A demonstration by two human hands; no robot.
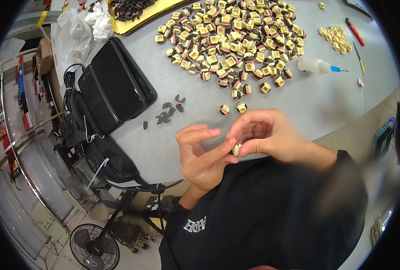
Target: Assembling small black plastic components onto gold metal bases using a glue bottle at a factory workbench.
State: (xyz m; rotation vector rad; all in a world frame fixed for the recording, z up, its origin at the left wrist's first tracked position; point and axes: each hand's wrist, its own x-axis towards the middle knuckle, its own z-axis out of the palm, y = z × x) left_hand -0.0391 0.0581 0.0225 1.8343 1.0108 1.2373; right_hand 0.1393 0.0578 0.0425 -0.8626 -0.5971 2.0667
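My left hand (203, 158) and my right hand (274, 137) meet near the table's front edge. Between their thumbs and index fingertips they pinch one small cream moulded piece (237, 150), and the fingertips cover part of it. The other fingers of my left hand are raised and loosely bent. Just beyond my fingers lie two small cream-and-black pieces (224, 109). Farther off spreads a large pile of similar pieces (227, 47) in cream, black and pink. Several small dark grey bits (164, 116) lie loose to the left of my hands.
A black flat device (114, 85) stands at the left with cables beside it. At the far edge is a yellow tray (123, 28) of dark parts. To the right lie a needle-tipped bottle (314, 66), cream bits (337, 39), a red-handled tool (355, 32) and a thin yellow-ended tool (360, 60).
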